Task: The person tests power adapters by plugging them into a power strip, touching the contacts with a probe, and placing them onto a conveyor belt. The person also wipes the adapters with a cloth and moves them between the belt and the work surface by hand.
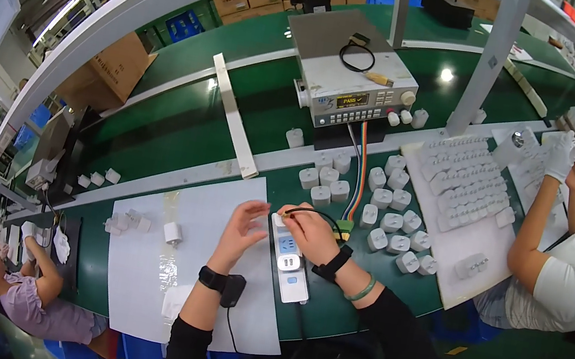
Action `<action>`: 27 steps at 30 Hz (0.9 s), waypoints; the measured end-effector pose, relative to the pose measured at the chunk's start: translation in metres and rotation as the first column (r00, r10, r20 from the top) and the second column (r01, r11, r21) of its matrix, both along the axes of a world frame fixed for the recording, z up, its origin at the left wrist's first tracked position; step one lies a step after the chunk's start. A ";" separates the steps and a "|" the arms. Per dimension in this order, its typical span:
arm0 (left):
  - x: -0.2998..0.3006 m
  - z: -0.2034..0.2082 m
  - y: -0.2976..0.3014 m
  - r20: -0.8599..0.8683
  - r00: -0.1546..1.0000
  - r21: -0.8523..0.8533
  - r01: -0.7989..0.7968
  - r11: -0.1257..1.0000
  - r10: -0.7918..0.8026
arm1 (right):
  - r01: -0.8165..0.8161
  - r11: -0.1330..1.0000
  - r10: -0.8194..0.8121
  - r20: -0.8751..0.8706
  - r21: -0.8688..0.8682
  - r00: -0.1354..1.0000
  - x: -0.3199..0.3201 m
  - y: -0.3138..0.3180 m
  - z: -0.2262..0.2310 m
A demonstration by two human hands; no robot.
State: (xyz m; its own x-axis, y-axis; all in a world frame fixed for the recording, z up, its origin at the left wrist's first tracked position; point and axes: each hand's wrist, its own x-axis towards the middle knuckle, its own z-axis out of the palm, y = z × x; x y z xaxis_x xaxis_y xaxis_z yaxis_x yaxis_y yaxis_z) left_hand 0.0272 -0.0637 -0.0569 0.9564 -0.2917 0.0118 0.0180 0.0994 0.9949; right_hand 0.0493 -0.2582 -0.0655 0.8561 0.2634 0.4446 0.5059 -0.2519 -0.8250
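Pinched in right hand (311, 236), apparently near its end for control: black cable (329, 220), at far end of white power strip (293, 294). Alongside: left hand (246, 226), fingers loosely parted, nothing visibly held. On white sheet (132, 275), perhaps against scratches: lone adapter (172, 233). Rightward: loosely grouped white adapters (401, 199), probably for reach. Beyond: boxy tester (328, 79), display turned inward, likely for reading.

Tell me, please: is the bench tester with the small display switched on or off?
On: the bench tester's small display is lit, showing bright yellowish characters.
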 end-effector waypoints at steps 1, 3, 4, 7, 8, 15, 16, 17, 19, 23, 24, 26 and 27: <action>0.001 0.005 -0.005 0.114 0.985 0.065 -0.136 0.989 0.128 | 0.004 1.000 -0.004 0.020 0.004 1.000 -0.001 0.003 0.004; 0.006 -0.008 -0.008 0.114 0.986 0.134 -0.132 0.982 0.117 | 0.001 1.000 -0.001 0.041 0.006 0.999 -0.002 0.006 0.009; 0.008 -0.017 -0.009 0.103 0.989 0.206 -0.124 0.971 0.104 | -0.016 0.997 0.011 0.063 0.076 0.998 0.000 0.006 0.021; 0.010 -0.026 -0.012 0.083 0.992 0.256 -0.116 0.960 0.098 | -0.055 0.975 0.036 0.092 0.216 0.995 -0.002 -0.001 0.050; 0.011 -0.026 -0.014 0.084 0.992 0.231 -0.115 0.966 0.098 | -0.079 0.978 0.065 0.081 0.192 0.995 -0.006 -0.007 0.059; 0.011 -0.020 -0.015 0.095 0.994 0.229 -0.065 0.971 0.044 | -0.259 0.966 0.258 -0.183 0.013 0.949 -0.053 -0.029 0.033; 0.011 -0.019 -0.015 0.112 0.993 0.249 -0.068 0.966 0.041 | -0.232 0.973 0.227 -0.159 -0.013 0.961 -0.055 -0.028 0.030; 0.011 -0.019 -0.016 0.129 0.991 0.270 -0.070 0.960 0.036 | -0.204 0.978 0.197 -0.133 -0.039 0.971 -0.056 -0.027 0.027; 0.010 -0.024 -0.014 0.129 0.990 0.247 -0.089 0.965 0.058 | -0.183 0.981 0.176 -0.104 -0.060 0.979 -0.060 -0.023 0.026; 0.026 -0.010 -0.004 0.164 0.962 -0.017 -0.217 0.976 0.217 | -0.166 0.980 0.167 -0.003 -0.108 0.986 -0.060 -0.014 0.022; 0.042 0.000 -0.007 0.164 0.942 -0.271 -0.241 0.932 0.292 | -0.153 0.981 0.151 -0.030 -0.118 0.988 -0.061 -0.018 0.021; 0.082 0.050 -0.014 0.298 0.890 -0.066 -0.342 0.937 0.345 | -0.125 0.983 0.115 -0.083 -0.131 0.990 -0.062 -0.026 0.021; 0.110 0.057 -0.006 0.551 0.790 0.191 -0.434 0.880 0.270 | -0.150 0.982 0.142 -0.072 -0.119 0.987 -0.063 -0.026 0.021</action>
